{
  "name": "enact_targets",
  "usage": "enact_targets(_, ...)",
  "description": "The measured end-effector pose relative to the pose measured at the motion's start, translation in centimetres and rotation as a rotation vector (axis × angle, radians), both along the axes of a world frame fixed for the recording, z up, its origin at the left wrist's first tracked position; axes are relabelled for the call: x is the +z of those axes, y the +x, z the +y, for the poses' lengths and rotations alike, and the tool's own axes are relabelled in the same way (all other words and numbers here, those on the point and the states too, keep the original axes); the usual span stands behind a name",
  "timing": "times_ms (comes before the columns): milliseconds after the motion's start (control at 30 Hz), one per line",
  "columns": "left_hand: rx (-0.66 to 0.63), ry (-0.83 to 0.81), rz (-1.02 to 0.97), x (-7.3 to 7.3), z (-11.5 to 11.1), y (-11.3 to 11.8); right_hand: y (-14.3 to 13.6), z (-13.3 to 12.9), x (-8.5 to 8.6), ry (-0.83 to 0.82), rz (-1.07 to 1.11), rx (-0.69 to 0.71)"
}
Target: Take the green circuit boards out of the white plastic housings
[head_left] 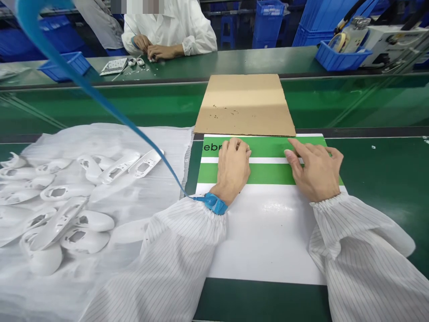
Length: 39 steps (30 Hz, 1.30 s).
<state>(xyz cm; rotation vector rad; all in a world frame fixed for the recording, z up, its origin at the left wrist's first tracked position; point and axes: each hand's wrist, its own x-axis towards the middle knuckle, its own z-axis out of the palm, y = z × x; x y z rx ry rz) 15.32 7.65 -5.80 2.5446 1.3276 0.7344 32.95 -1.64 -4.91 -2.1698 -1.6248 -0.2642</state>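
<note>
Green-and-white, the sheet (268, 237) lies flat on the table (385, 188) before you, so steady it with light, even pressure, your left hand (233, 167) half-curled, any hold impossible to tell, your right hand (315, 172) loosely spread, gripping nothing visible.

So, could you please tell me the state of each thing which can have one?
Green-and-white printed sheet, flat, partly covered
Left hand, fingers bent, over the sheet
Right hand, half open, thumb and forefinger apart
Blue wrist strap, fastened
White plastic shells, loosely piled, several with openings
White liner, spread out, wrinkled
Cardboard sheet, dark-specked
Co-worker's hands, close together
</note>
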Motion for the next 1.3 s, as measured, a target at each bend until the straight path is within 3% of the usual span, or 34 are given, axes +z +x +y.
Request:
enact_targets(633, -0.002, -0.02, -0.012, 0.0, 0.0, 0.0, 0.8, 0.0, -1.6, -0.012, -0.037, 0.066)
enact_targets(933, -0.001, -0.019, -0.007, 0.0, 0.0, 0.0, 0.5, -0.2, -0.6, -0.051, -0.058, -0.055)
enact_targets(1300, -0.003, -0.024, -0.016, -0.1, 0.0, 0.0, 0.3, -0.1, -0.7, -0.049, -0.022, -0.007)
